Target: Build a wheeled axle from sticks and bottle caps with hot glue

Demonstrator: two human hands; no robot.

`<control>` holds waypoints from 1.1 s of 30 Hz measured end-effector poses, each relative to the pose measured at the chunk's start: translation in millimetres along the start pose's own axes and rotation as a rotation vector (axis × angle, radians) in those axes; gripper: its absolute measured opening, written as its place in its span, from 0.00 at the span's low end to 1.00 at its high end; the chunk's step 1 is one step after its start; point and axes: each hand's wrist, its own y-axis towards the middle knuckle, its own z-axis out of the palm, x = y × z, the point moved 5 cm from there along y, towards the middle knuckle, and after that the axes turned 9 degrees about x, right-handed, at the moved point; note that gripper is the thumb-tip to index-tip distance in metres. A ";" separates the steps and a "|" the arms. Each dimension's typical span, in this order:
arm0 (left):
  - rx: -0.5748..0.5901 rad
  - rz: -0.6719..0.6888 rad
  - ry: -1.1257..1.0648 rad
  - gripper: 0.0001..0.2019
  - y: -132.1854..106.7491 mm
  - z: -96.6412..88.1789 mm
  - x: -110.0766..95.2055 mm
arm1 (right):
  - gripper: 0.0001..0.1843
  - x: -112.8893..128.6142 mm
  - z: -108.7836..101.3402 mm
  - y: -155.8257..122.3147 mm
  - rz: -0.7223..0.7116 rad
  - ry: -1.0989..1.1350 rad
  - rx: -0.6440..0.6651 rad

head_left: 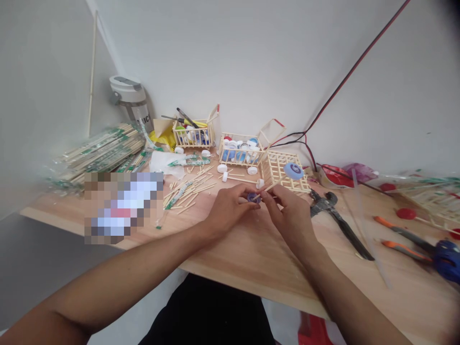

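Observation:
My left hand [228,207] pinches a small blue bottle cap [253,197] just above the wooden table [251,258]. My right hand [287,211] pinches a thin wooden stick [272,186] whose near end meets that cap. At the stick's far end sits a second blue cap [293,170], raised over a flat stick grid [283,170]. Both hands are closed and almost touch each other at the table's middle.
Two stick-built carts [239,151] holding caps stand at the back beside a grey jug [131,100]. Wrapped chopsticks [104,151] lie left, loose sticks [189,189] in the middle. Pliers [339,220] and orange-handled cutters [413,242] lie right; red cables [323,110] run up the wall.

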 end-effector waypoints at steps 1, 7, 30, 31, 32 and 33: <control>-0.002 -0.004 0.001 0.11 0.0 -0.1 0.1 | 0.12 -0.1 -0.2 0.0 0.002 -0.005 -0.002; -0.011 -0.014 0.041 0.11 -0.3 -1.1 0.5 | 0.12 0.9 -0.6 0.5 -0.017 -0.051 -0.023; -0.052 0.016 0.011 0.10 -1.0 -3.6 0.3 | 0.14 9.6 -3.1 -1.2 -0.035 -0.131 -0.048; -0.049 0.008 0.001 0.10 -1.0 -3.5 0.2 | 0.14 10.0 -3.2 -1.1 -0.031 -0.136 -0.044; -0.045 -0.001 -0.007 0.10 -0.9 -3.3 0.2 | 0.14 10.2 -3.2 -1.0 -0.025 -0.143 -0.039; -0.043 -0.012 -0.014 0.09 -0.9 -3.1 0.2 | 0.14 10.2 -3.0 -0.9 -0.016 -0.149 -0.032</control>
